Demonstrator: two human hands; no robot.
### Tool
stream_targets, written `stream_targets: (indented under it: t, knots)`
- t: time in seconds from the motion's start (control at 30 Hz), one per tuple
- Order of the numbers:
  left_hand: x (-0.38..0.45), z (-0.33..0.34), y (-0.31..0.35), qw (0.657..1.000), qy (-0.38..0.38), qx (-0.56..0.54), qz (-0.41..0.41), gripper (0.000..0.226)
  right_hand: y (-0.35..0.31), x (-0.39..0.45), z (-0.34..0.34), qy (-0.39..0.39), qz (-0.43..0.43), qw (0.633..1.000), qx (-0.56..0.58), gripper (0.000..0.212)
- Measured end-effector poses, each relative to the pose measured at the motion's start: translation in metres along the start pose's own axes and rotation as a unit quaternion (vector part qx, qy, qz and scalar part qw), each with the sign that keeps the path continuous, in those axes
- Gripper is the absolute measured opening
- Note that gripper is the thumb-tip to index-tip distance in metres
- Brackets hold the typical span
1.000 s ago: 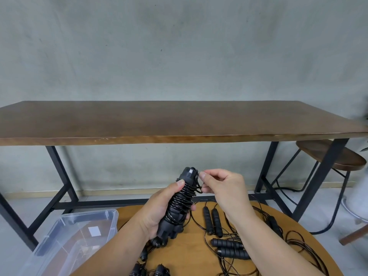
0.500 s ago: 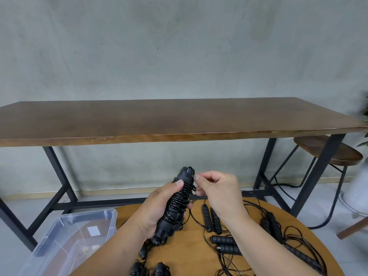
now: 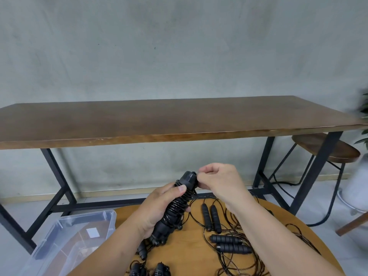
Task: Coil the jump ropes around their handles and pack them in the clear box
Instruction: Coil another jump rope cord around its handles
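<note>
The left hand [image 3: 157, 211] grips a nearly wound rope bundle [image 3: 177, 206] above the bench [image 3: 191, 255] while the right hand [image 3: 219, 182] pinches its end at the top; several ropes [image 3: 227, 242] lie loose, and the box [image 3: 65, 242] looks unpacked.

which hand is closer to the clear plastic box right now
Left. The left hand, gripping the coiled jump rope, is over the round table's left part, just right of the clear box. The right hand pinches the rope's top end, farther right and higher.
</note>
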State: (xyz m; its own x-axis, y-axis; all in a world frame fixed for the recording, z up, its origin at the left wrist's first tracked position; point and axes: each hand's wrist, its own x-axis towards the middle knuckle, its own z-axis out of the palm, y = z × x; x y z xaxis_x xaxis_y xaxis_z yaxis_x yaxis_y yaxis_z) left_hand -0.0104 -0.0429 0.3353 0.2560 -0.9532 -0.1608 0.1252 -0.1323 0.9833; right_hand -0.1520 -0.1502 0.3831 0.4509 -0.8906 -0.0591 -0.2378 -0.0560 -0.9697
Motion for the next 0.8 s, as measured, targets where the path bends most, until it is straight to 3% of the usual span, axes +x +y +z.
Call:
stream_targets:
  t: [0.2, 0.47, 0.67, 0.8]
  knots:
    - [0.000, 0.002, -0.005, 0.999, -0.002, -0.031, -0.020, 0.062, 0.003, 0.001, 0.000, -0.013, 0.000, 1.000, -0.027, 0.023]
    - [0.002, 0.003, -0.010, 0.998, 0.010, -0.052, -0.034, 0.070, 0.012, 0.006, 0.003, 0.002, 0.046, 0.997, 0.060, 0.017]
    - [0.002, 0.005, -0.012, 0.997, 0.017, -0.059, -0.041, 0.077, 0.021, 0.008, 0.014, 0.026, 0.071, 0.991, 0.114, 0.033]
    - [0.001, 0.006, -0.014, 0.994, 0.011, -0.094, -0.057, 0.080, 0.020, 0.008, 0.017, 0.016, 0.069, 0.985, 0.157, 0.031]
